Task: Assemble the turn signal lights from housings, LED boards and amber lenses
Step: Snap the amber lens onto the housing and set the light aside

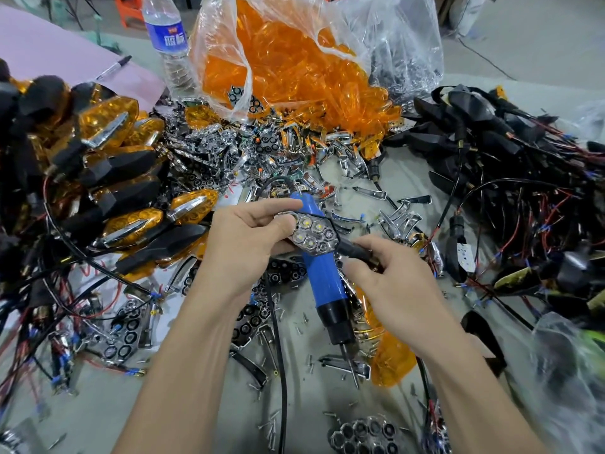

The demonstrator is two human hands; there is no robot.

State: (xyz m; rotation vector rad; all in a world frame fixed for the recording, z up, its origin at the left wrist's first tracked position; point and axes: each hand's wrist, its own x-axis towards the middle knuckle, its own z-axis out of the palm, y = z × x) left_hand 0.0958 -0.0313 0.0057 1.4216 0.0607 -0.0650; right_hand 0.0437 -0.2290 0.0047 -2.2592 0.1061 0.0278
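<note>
Left grip (242, 244) curls round the chrome hex-cell LED board (312, 235). Right grip (393, 273) pinches its black stem (355, 252). The blue plastic screwdriver (324, 283) lies beneath.

Grey counter (98, 404), packed: finished amber lights (108, 126) heaped left, bag of amber lenses (294, 67) and water bottle (167, 37) at the back, wired black housings (491, 126) right, chrome reflectors (229, 149), blue screwdriver (322, 283), loose screws (268, 427) in the middle.

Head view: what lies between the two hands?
The turn signal housing with its LED reflector, gripped by left hand and right hand; behind it, a blue electric screwdriver. Head view shows it.
</note>
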